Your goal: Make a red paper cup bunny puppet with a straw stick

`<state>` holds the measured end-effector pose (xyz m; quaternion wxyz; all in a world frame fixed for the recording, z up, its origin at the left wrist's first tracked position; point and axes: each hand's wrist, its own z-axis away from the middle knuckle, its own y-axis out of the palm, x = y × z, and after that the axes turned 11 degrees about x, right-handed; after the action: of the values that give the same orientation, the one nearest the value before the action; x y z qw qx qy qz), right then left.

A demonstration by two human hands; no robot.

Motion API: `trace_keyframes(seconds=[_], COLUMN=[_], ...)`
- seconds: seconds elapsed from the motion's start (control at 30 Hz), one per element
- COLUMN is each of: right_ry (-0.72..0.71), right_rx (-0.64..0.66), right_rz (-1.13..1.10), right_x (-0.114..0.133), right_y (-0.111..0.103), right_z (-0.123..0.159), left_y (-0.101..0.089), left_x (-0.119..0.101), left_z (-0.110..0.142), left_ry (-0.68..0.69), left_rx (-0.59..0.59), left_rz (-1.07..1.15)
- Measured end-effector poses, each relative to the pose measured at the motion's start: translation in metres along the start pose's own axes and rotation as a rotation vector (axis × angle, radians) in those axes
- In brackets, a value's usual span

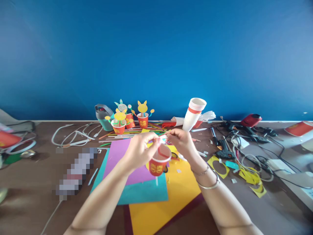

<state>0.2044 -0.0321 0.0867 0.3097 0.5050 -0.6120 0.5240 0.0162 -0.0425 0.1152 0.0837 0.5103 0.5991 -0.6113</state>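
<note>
My left hand (139, 148) and my right hand (182, 140) are raised together above the table, fingers pinched on a thin white straw (156, 163). The straw runs down through a small red paper cup (158, 164) with gold characters and sticks out below its base. The cup hangs tilted between my hands, over sheets of purple (122, 160), teal (144, 192) and yellow paper (168, 202). My right wrist wears thin bangles.
At the back stand three red cups with paper animal heads on straws (127, 119), a grey jug (102, 114), loose straws and a stack of paper cups (194, 114). A glue gun (223, 148), cables and yellow scraps lie right. White cords lie left.
</note>
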Motion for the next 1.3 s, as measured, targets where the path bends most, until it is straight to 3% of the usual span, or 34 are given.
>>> trace_keyframes(seconds=[0.13,0.3,0.47,0.57,0.7,0.8,0.97,1.1,1.3], right_ry=[0.048,0.415,0.592,0.449,-0.001,-0.158,-0.190,-0.145,-0.141], right_rx=[-0.048,0.184,0.377,0.274,0.161,0.175,0.167,0.222,0.189], right_rz=[0.239,0.896,1.146,1.001,0.363,0.285,0.237,0.189,0.295], right_x=[-0.003,-0.012,-0.017,-0.011,0.006,0.016,0.020,0.025,0.032], right_y=[-0.035,-0.060,-0.059,-0.054,-0.036,-0.018,-0.002,-0.002,-0.003], right_z=[-0.005,-0.005,-0.005,-0.005,0.003,0.010,0.013,0.015,0.021], left_y=[-0.017,-0.015,-0.004,0.000,0.003,0.005,0.007,0.005,0.000], left_x=[0.000,0.008,0.013,0.013,0.012,0.011,0.006,0.003,0.000], left_z=[-0.001,-0.010,-0.015,-0.016,-0.015,-0.014,-0.014,-0.012,-0.007], left_ry=[-0.059,-0.147,-0.189,-0.207,-0.229,-0.221,-0.183,-0.153,-0.099], left_rx=[-0.001,0.013,0.024,0.004,-0.062,-0.088,-0.098,-0.017,0.057], left_rz=[0.124,0.335,0.365,0.374,0.326,0.318,0.309,0.309,0.283])
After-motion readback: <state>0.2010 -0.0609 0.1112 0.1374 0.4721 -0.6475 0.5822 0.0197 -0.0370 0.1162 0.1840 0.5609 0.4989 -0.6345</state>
